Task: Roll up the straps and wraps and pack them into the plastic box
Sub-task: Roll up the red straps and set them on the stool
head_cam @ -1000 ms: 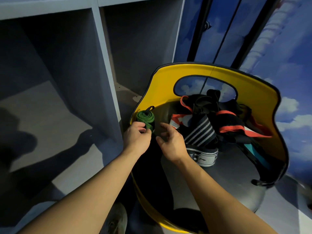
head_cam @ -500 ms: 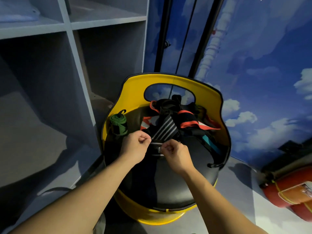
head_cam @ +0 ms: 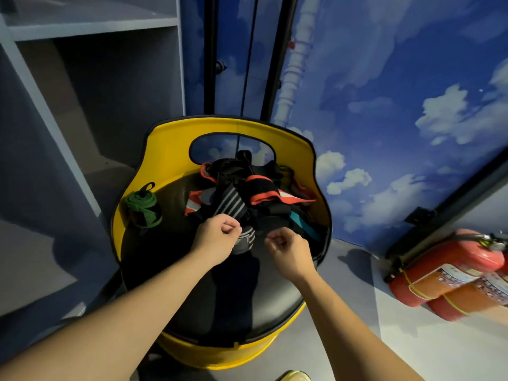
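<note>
- Our work surface is the black seat (head_cam: 228, 298) of a yellow chair (head_cam: 170, 141); its raised yellow back curves around the far side and both flanks, leaving only the near edge open.
- A grey shelf unit (head_cam: 90, 105) stands close on the left, and a blue sky-painted wall (head_cam: 384, 92) rises behind and to the right.
- Two red fire extinguishers (head_cam: 450, 273) lie on the floor at the right, well apart from the chair.
- Both our forearms reach in from the near edge, over the open front half of the seat.
- Our left hand (head_cam: 217, 239) is curled into a loose fist, thumb against the fingers, pinching the near end of the grey striped wrap (head_cam: 232, 203).
- Our right hand (head_cam: 288, 250) is curled too, fingertips drawn together at the dark cloth; whether it actually has hold of anything we cannot tell.
- The striped wrap runs lengthwise away from us, from our left hand up into the pile of straps (head_cam: 264, 188) heaped against the chair back.
- A rolled green wrap (head_cam: 144, 206) stands at the seat's left edge, just beside the yellow wall, its black loop pointing up.
</note>
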`<state>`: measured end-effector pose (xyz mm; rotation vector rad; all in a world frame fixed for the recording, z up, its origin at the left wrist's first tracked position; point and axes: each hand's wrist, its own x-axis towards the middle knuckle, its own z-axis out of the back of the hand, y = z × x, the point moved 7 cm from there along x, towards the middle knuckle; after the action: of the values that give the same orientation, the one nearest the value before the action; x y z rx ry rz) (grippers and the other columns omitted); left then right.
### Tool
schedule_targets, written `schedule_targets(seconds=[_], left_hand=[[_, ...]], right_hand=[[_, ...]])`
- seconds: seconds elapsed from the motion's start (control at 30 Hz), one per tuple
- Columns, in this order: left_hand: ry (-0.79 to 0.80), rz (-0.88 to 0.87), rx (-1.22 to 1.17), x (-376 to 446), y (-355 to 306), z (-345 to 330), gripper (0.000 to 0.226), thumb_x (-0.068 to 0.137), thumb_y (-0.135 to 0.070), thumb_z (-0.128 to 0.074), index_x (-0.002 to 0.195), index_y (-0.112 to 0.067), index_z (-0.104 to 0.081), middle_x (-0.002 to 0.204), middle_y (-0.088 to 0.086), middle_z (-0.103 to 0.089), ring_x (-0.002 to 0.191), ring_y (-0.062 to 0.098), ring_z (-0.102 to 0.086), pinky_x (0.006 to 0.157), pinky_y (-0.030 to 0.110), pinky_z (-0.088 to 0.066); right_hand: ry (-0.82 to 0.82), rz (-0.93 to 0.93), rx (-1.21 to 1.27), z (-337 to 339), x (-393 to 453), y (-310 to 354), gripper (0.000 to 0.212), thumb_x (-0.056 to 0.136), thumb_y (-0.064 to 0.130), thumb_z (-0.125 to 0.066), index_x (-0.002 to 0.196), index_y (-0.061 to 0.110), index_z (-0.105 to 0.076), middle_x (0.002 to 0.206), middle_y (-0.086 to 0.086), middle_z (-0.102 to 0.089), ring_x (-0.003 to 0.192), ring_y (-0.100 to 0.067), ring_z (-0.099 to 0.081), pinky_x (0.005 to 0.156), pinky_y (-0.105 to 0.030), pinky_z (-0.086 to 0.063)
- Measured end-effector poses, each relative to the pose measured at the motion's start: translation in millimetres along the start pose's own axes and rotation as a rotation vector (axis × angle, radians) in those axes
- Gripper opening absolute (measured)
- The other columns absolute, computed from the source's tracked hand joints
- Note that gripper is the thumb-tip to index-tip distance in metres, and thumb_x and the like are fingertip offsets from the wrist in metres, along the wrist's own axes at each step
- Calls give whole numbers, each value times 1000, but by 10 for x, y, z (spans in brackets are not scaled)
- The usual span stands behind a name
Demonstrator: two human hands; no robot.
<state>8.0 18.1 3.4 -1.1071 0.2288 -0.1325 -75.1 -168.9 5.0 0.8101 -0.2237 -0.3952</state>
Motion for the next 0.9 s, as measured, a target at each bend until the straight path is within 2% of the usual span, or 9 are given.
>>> schedule_targets(seconds=[0.1, 0.17, 0.33, 0.43, 0.53, 0.6, 0.67, 0.8, 0.9], left_hand=[[7, -27, 19, 232, -151, -133, 4, 89, -20, -72, 92, -24, -71, 80, -6, -70, 82, 13, -69, 78, 30, -57], [15, -49, 32, 414, -259, -227, 8, 89, -20, -72, 97, -22, -70, 83, -8, -69, 85, 12, -68, 81, 28, -56], [-6, -158, 140, 891, -541, -399, 31, 91, -21, -70, 122, -18, -64, 116, -4, -63, 91, 15, -66, 85, 27, -51], [-12, -154, 245, 1191, -635, -431, 48, 96, -22, -63, 143, -19, -52, 146, 4, -51, 122, 26, -59, 109, 40, -45], [60, -24, 339, 1374, -587, -477, 59, 101, -24, -55, 156, -18, -34, 160, 9, -36, 145, 29, -37, 119, 39, -32], [98, 30, 319, 1442, -537, -488, 59, 102, -26, -54, 156, -18, -34, 159, 9, -38, 145, 29, -38, 117, 38, -33], [112, 31, 276, 1470, -511, -477, 53, 100, -25, -57, 151, -18, -44, 152, 8, -48, 138, 29, -47, 115, 38, -39], [81, -10, 170, 1414, -514, -390, 28, 95, -22, -66, 122, -19, -70, 113, -1, -71, 105, 21, -67, 96, 34, -53], [51, -36, 50, 1292, -551, -305, 20, 94, -18, -69, 114, -21, -73, 102, -6, -69, 101, 14, -66, 85, 25, -49]], right_hand=[[-47, -59, 73, 76, 193, -68, 4, 90, 27, -71, 93, 25, -68, 78, 14, -64, 74, 1, -60, 63, -15, -42], [-95, -103, 133, 125, 363, -85, 6, 91, 26, -70, 96, 23, -70, 81, 12, -66, 77, -4, -62, 68, -19, -43], [-141, -104, 106, 203, 795, 53, 19, 94, 25, -65, 108, 18, -75, 94, 1, -73, 88, -13, -64, 77, -24, -44], [-99, -114, 48, 109, 971, 110, 22, 95, 28, -63, 110, 19, -77, 97, -6, -75, 95, -25, -67, 79, -31, -49], [-66, -142, 41, -22, 1082, 109, 22, 95, 31, -62, 104, 18, -77, 88, -4, -72, 94, -27, -67, 72, -28, -44], [-71, -177, 67, -70, 1123, 88, 21, 95, 35, -62, 100, 21, -77, 79, 1, -65, 86, -22, -64, 68, -28, -42], [-84, -211, 138, -103, 1139, 76, 22, 93, 39, -65, 91, 22, -77, 72, 7, -65, 75, -17, -62, 64, -29, -44], [-138, -208, 269, -83, 1129, 104, 28, 87, 38, -73, 74, 14, -66, 67, 3, -68, 62, -14, -61, 60, -30, -45], [-153, -224, 346, 17, 1073, 141, 33, 87, 34, -74, 68, 15, -56, 63, -2, -65, 56, -14, -54, 58, -30, -43]])
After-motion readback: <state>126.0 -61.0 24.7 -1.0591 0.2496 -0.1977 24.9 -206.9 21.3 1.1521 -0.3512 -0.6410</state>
